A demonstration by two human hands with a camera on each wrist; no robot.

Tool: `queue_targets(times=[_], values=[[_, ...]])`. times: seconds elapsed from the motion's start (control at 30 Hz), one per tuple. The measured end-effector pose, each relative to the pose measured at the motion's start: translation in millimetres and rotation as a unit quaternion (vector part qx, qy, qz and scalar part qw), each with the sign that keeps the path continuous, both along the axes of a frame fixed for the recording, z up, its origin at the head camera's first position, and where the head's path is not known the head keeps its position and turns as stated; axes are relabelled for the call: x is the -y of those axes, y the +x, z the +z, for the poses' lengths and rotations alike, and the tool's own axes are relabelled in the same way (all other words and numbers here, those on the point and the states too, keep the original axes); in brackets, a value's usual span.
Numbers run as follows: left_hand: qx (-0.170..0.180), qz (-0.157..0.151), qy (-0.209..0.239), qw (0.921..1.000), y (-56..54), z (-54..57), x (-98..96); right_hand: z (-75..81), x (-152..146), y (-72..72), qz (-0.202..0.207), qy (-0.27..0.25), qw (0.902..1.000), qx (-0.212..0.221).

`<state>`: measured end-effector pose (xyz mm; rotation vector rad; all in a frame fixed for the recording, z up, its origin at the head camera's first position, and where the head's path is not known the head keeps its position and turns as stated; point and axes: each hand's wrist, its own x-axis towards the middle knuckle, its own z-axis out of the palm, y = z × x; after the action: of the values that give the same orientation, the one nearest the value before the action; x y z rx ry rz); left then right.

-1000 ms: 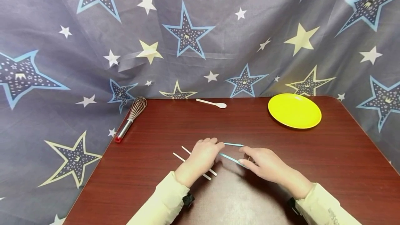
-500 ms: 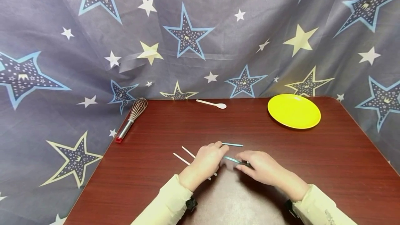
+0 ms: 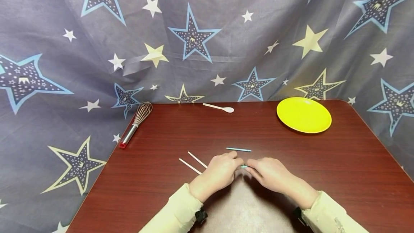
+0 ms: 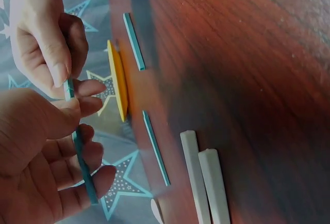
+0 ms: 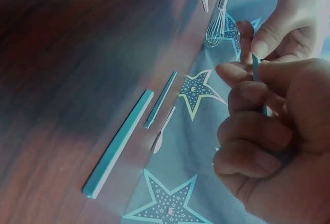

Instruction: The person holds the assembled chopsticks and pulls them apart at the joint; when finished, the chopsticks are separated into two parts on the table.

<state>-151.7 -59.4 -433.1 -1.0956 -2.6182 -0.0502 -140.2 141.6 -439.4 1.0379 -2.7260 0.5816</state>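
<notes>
Above the table, my left hand (image 3: 220, 168) and right hand (image 3: 271, 172) meet at a slim blue stick (image 3: 243, 167). Both pinch this stick between thumb and fingers, close together. Part of it shows along the fingers of the left hand (image 4: 31, 141) in the left wrist view; the right hand (image 4: 41, 33) grips near its upper end. Below the hands lie two more slim blue sticks on the table, a nearer one (image 5: 118, 144) and a farther one (image 3: 238, 149). In the head view the nearer one is hidden. Two white sticks (image 3: 190, 166) lie partly behind my left arm.
On the brown table (image 3: 168, 128), a whisk (image 3: 136, 123) lies along the left edge. A white spoon (image 3: 219, 108) lies at the back, and a yellow plate (image 3: 304, 115) stands at the back right. A star-patterned curtain (image 3: 207, 71) hangs behind the table.
My left hand has moved right and the right hand slightly left, closing the gap between them. Less of the held blue stick shows, while the far blue stick is now fully in sight.
</notes>
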Motion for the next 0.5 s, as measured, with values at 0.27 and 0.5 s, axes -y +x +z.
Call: queue_targets(times=[0.27,0.5], values=[[0.07,-0.024,0.025,0.9969,-0.1,-1.1,-0.5,1.0,-4.5,0.1,0.019,0.005,0.9996,-0.018],[0.18,-0.046,0.073,0.9798,-5.7,-3.5,2.0,5.7,-7.5,1.8,0.02,0.003,0.9997,0.009]])
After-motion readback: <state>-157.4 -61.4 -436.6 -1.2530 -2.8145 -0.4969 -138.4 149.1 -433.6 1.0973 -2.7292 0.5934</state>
